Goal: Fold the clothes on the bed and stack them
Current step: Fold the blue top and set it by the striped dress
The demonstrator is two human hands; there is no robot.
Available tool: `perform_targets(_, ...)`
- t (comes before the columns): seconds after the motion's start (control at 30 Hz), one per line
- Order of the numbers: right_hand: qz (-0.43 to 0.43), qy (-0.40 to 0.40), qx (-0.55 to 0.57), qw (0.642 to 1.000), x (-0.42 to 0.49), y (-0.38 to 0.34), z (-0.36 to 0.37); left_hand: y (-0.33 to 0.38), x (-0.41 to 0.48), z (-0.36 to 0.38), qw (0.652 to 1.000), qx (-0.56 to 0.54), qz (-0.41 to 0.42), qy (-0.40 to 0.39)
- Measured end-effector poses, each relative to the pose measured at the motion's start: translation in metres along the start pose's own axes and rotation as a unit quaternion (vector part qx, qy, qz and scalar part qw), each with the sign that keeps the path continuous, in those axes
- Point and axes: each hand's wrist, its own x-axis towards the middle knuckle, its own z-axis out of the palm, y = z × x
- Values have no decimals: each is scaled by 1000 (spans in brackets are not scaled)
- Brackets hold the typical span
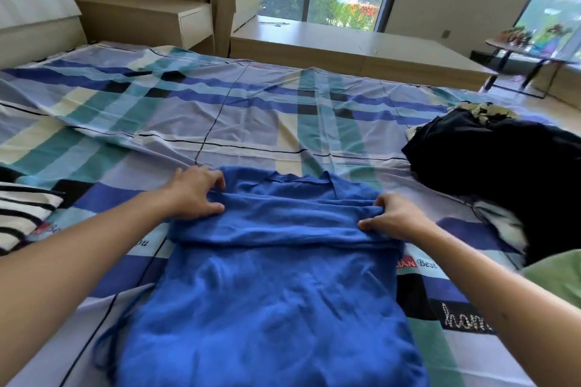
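A blue garment [270,298] lies flat on the plaid bed sheet [220,122], its neckline away from me and a thin strap trailing off its left edge. A ridge of doubled cloth crosses it near the top. My left hand [195,193] pinches the left end of that ridge. My right hand [394,217] pinches the right end. A dark heap of clothes [503,173] sits at the right of the bed. A black-and-white striped piece [22,214] lies at the left edge.
Beyond the bed stand a low wooden bench [361,50] under the window and a shelf unit [157,22] at the back left. A small table [531,50] with colourful items stands at the far right. A green cloth [559,273] shows at the right edge.
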Motion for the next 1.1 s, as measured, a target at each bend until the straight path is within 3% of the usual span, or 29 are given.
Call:
perform_targets(0.17,-116,68,-40,990,13,-10,0,5,20,8,999,7,-28,-42)
perform_targets(0.33,-104,-66,-51,991,34,-15,1,10,37,3,992,-56,-40,-101)
perform_targets(0.5,-73,-89,-41,993,44,-20,-4,23,48,-11,991,40,-49,-116)
perform_targets(0.7,-98,-127,14,987,44,-32,-16,30,52,-15,989,-45,-19,-138)
perform_targets(0.9,-91,-195,-28,976,45,-49,-34,34,62,-27,980,-47,-29,-191)
perform_targets(1.0,-103,-138,-41,984,55,-62,-45,35,75,-41,992,-35,-33,-117)
perform_targets(1.1,-115,50,-10,992,76,-71,-61,35,92,-64,996,-57,-61,32)
